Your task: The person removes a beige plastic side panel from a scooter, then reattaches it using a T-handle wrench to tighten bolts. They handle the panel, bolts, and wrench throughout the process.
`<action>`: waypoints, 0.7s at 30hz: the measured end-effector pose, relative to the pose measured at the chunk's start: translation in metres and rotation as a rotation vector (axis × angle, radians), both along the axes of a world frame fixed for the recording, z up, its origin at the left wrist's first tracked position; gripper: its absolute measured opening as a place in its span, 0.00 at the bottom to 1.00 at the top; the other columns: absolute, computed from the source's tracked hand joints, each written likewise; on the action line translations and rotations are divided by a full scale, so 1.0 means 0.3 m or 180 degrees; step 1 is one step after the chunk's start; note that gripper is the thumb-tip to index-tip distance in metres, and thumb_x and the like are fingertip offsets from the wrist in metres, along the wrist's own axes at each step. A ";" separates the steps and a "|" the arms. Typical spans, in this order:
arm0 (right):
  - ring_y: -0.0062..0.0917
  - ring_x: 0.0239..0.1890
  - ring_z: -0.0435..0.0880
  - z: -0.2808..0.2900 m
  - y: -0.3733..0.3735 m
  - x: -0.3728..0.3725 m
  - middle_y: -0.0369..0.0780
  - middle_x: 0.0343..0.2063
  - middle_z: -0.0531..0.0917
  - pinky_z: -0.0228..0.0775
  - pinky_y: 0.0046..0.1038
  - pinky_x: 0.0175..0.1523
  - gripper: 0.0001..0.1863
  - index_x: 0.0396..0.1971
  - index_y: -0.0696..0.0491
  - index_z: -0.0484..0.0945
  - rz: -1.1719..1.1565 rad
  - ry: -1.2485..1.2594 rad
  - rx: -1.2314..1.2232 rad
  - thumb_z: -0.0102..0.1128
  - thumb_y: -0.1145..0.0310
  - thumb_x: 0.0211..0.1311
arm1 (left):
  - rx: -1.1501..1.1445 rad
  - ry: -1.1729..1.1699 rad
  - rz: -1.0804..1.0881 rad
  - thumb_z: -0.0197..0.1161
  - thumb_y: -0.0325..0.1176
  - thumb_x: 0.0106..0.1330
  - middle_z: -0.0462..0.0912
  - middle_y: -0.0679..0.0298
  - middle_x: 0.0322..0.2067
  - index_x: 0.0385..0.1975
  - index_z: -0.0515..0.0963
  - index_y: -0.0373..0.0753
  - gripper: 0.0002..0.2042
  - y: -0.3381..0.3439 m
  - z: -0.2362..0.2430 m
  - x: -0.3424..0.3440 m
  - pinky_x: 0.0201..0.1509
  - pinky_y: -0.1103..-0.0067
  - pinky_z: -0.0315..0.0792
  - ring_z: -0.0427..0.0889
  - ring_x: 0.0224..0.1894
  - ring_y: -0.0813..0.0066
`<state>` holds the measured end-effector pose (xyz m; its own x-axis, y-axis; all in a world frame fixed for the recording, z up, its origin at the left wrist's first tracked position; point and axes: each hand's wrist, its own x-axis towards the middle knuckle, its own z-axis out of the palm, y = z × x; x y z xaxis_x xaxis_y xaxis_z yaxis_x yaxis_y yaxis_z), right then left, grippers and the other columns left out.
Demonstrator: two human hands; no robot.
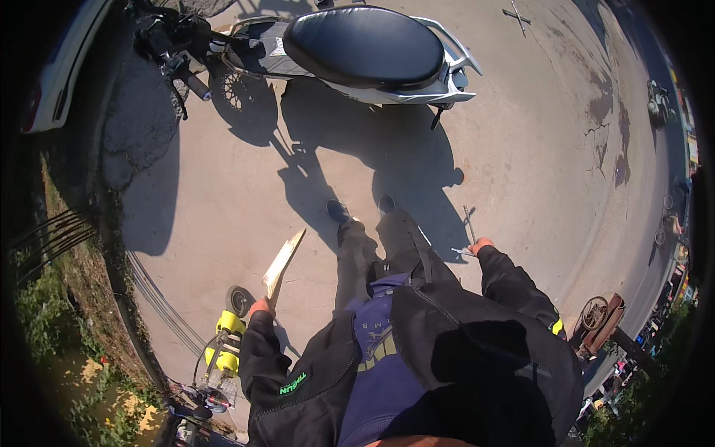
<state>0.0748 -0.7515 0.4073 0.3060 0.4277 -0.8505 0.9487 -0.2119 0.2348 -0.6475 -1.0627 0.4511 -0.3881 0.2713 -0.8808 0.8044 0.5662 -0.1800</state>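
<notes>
My left hand (262, 306) is closed round the lower end of a long, pale, flat piece (283, 262) with a tapered tip; I cannot tell whether it is wood or card. Out to the other side, my right hand (482, 244) grips a thin metal rod tool (469, 222), with a shorter bright metal piece sticking out beside the fingers. Ahead of my feet stands a motor scooter (365, 46) with a black seat and white rear panels. Neither hand touches it.
A yellow wheeled machine (228, 343) with a black tyre stands by my left arm. On the ground far right lies a cross-shaped metal tool (516, 16). A white car (71, 67) is at the far left, and a road (655, 194) runs along the right.
</notes>
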 end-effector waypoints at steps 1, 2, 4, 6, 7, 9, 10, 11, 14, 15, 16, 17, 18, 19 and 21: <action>0.43 0.57 0.84 -0.009 -0.084 0.009 0.52 0.49 0.86 0.76 0.40 0.61 0.29 0.47 0.59 0.86 -0.0276 -0.0012 0.0097 0.71 0.47 0.57 | -0.0041 0.0023 -0.0408 0.63 0.34 0.62 0.87 0.48 0.43 0.49 0.80 0.43 0.15 0.185 0.030 -0.030 0.55 0.58 0.79 0.86 0.50 0.48; 0.43 0.57 0.84 -0.005 -0.096 -0.057 0.53 0.49 0.86 0.76 0.40 0.60 0.29 0.48 0.59 0.86 -0.0732 0.0268 0.0149 0.70 0.49 0.59 | 0.0081 0.0091 -0.0395 0.63 0.34 0.62 0.87 0.48 0.43 0.50 0.80 0.43 0.15 0.243 0.041 -0.081 0.55 0.58 0.79 0.86 0.50 0.48; 0.44 0.57 0.83 -0.037 -0.185 -0.092 0.53 0.50 0.86 0.75 0.41 0.61 0.27 0.47 0.59 0.86 -0.0799 0.0375 0.0288 0.69 0.50 0.60 | 0.0232 0.0077 -0.0845 0.62 0.32 0.63 0.87 0.50 0.44 0.51 0.80 0.45 0.16 0.480 0.046 -0.079 0.54 0.59 0.79 0.86 0.50 0.49; 0.44 0.56 0.84 -0.112 -0.302 -0.125 0.53 0.49 0.86 0.75 0.41 0.61 0.27 0.46 0.58 0.86 -0.0983 0.0526 0.0527 0.69 0.48 0.60 | 0.0370 -0.0072 -0.1413 0.60 0.31 0.64 0.88 0.51 0.43 0.52 0.81 0.47 0.16 0.705 0.091 -0.020 0.53 0.59 0.80 0.87 0.48 0.49; 0.44 0.56 0.84 -0.118 -0.337 -0.146 0.53 0.48 0.86 0.75 0.41 0.61 0.27 0.45 0.58 0.87 -0.1159 0.0591 0.0764 0.68 0.48 0.60 | 0.0400 -0.0158 -0.1643 0.58 0.31 0.65 0.88 0.51 0.43 0.53 0.81 0.49 0.16 0.804 0.091 0.029 0.52 0.59 0.80 0.87 0.47 0.49; 0.44 0.54 0.85 -0.118 -0.362 -0.194 0.52 0.46 0.87 0.76 0.40 0.60 0.26 0.44 0.57 0.87 -0.1519 0.0704 0.0269 0.69 0.48 0.59 | 0.0221 -0.0221 -0.2065 0.56 0.30 0.66 0.88 0.52 0.41 0.54 0.82 0.51 0.18 1.008 0.080 0.129 0.51 0.60 0.80 0.87 0.46 0.50; 0.44 0.54 0.85 -0.141 -0.442 -0.214 0.51 0.45 0.87 0.76 0.40 0.59 0.25 0.43 0.57 0.87 -0.1881 0.0708 0.0220 0.69 0.48 0.59 | 0.0105 -0.0235 -0.2429 0.56 0.31 0.66 0.88 0.52 0.41 0.53 0.82 0.51 0.17 1.126 0.111 0.229 0.51 0.60 0.80 0.88 0.45 0.51; 0.44 0.53 0.85 -0.185 -0.458 -0.218 0.51 0.45 0.88 0.76 0.41 0.59 0.24 0.42 0.57 0.87 -0.2141 0.0755 0.0201 0.69 0.49 0.60 | 0.0027 -0.0200 -0.2697 0.56 0.31 0.66 0.88 0.53 0.40 0.52 0.83 0.52 0.17 1.230 0.141 0.325 0.50 0.60 0.80 0.88 0.45 0.51; 0.45 0.50 0.86 -0.300 -0.549 -0.315 0.51 0.42 0.88 0.77 0.42 0.56 0.24 0.38 0.58 0.87 -0.2256 0.0608 0.0391 0.68 0.48 0.61 | 0.0451 -0.0552 -0.3204 0.55 0.32 0.66 0.89 0.52 0.38 0.48 0.84 0.51 0.15 1.385 0.091 0.458 0.47 0.61 0.81 0.88 0.43 0.51; 0.45 0.50 0.86 -0.340 -0.596 -0.358 0.51 0.42 0.88 0.77 0.42 0.56 0.24 0.38 0.58 0.87 -0.2368 0.0597 0.0433 0.68 0.48 0.61 | 0.0392 -0.0601 -0.3355 0.55 0.32 0.66 0.88 0.52 0.37 0.48 0.84 0.51 0.14 1.439 0.076 0.513 0.46 0.61 0.81 0.88 0.42 0.51; 0.47 0.47 0.87 -0.371 -0.615 -0.395 0.51 0.40 0.88 0.78 0.43 0.54 0.24 0.38 0.57 0.87 -0.2651 0.0719 0.0371 0.67 0.48 0.61 | 0.0603 -0.0856 -0.3494 0.56 0.36 0.68 0.88 0.52 0.34 0.49 0.84 0.54 0.14 1.462 -0.009 0.494 0.43 0.58 0.81 0.88 0.37 0.48; 0.47 0.46 0.87 -0.395 -0.611 -0.430 0.51 0.38 0.88 0.78 0.44 0.53 0.24 0.37 0.57 0.87 -0.2684 0.0751 0.0470 0.67 0.48 0.61 | 0.0451 -0.0839 -0.3522 0.56 0.36 0.67 0.88 0.51 0.35 0.49 0.84 0.51 0.14 1.503 -0.045 0.534 0.45 0.57 0.80 0.88 0.39 0.48; 0.48 0.45 0.87 -0.411 -0.617 -0.467 0.51 0.37 0.88 0.78 0.44 0.52 0.23 0.36 0.57 0.86 -0.2721 0.0777 0.0567 0.67 0.48 0.61 | 0.0362 -0.0927 -0.3495 0.56 0.35 0.67 0.88 0.51 0.36 0.49 0.84 0.50 0.14 1.531 -0.082 0.561 0.47 0.57 0.80 0.87 0.40 0.47; 0.48 0.44 0.86 -0.422 -0.622 -0.510 0.51 0.36 0.88 0.78 0.45 0.51 0.23 0.36 0.57 0.86 -0.2778 0.0782 0.0663 0.66 0.48 0.61 | 0.0266 -0.1030 -0.3483 0.56 0.35 0.67 0.88 0.50 0.37 0.50 0.83 0.49 0.14 1.563 -0.122 0.586 0.48 0.57 0.80 0.87 0.42 0.47; 0.49 0.41 0.86 -0.473 -0.637 -0.603 0.51 0.33 0.87 0.77 0.46 0.47 0.23 0.31 0.58 0.84 -0.3111 0.0652 0.0871 0.65 0.49 0.62 | 0.0050 -0.1047 -0.3478 0.57 0.35 0.67 0.88 0.50 0.40 0.51 0.83 0.47 0.14 1.621 -0.242 0.618 0.51 0.57 0.79 0.87 0.45 0.47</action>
<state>-0.1060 -0.9425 0.2654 0.4840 0.2570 -0.8365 0.3503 -0.9329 -0.0839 -0.4621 -0.5764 0.3785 0.3114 0.3341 -0.8896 0.8753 -0.4654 0.1315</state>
